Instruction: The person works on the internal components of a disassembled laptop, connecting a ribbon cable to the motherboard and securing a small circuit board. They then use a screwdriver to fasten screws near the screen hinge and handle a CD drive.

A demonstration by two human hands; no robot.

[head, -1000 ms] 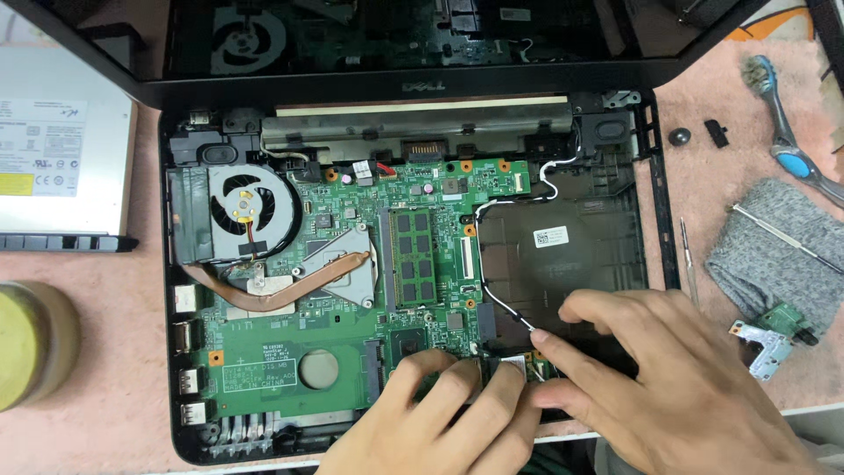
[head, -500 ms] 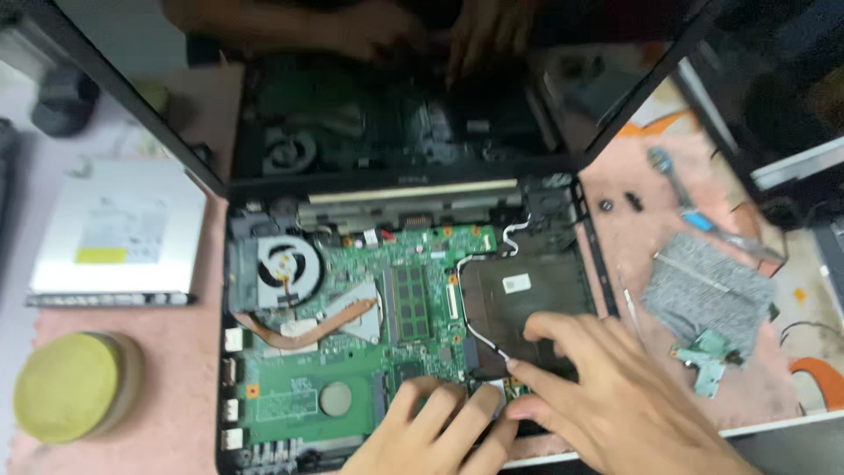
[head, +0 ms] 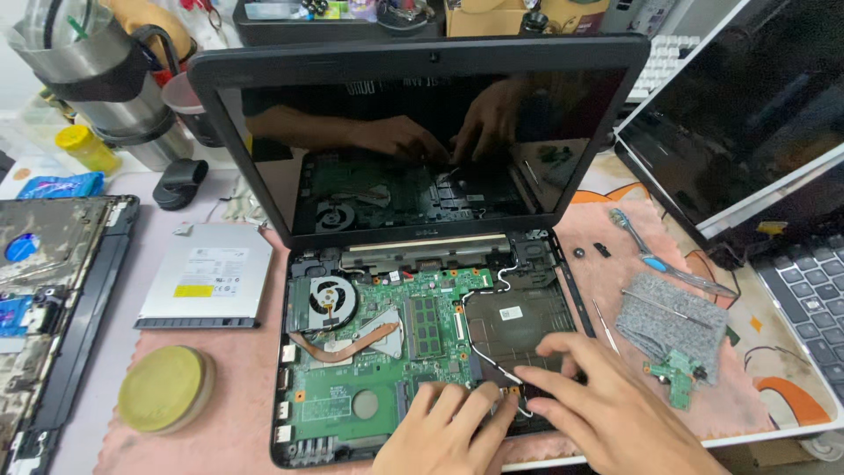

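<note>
Left hand (head: pixel 444 433) flat over the lower edge of the green laptop motherboard (head: pixel 378 352), fingers spread and pressed down, grasping nothing, apparently steadying the board; right hand (head: pixel 598 406) just beside it, fingertips pinched at the thin black-and-white cable (head: pixel 482 361) where it ends at a small connector near the board's lower right corner, placed so as to work that fine joint; whether the cable is truly gripped cannot be told. Opened black laptop base (head: pixel 563 281) lying on the pink mat (head: pixel 237 387), dark empty bay at right, round cooling fan (head: pixel 332 299) and copper heat pipe (head: pixel 352 345) at left. Beyond, to the left, a silver optical drive (head: pixel 204 274) and a round yellow-green tin (head: pixel 163 389); to the right, a grey cloth (head: pixel 673 317) with a small green circuit board (head: pixel 679 368) kept within reach, and a blue-handled tool (head: pixel 651 255). Farthest, the glossy black screen (head: pixel 422 132) upright, mirroring both hands.

Against half a second earlier: hands at the same corner of the board, fingers barely shifted; view drawn back and tilted up, taking in the whole screen and the cluttered surface behind.
</note>
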